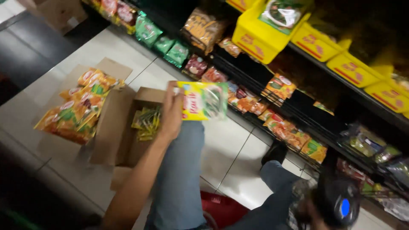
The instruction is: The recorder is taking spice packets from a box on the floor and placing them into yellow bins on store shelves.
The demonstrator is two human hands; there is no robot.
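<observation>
My left hand [171, 111] has its fingers closed round the left edge of a yellow-and-green packet [203, 100], held above my knee [183, 140]. Just left, an open cardboard box [128, 127] contains yellow-green packets [147, 123]. Farther left, orange packets [74, 110] lie on flattened cardboard. Far right, yellow bins [255, 40] sit on the shelves.

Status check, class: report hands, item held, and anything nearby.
Left hand grips yellow-green packet. Right hand not seen. Open cardboard box of packets below; shelf ahead.
</observation>
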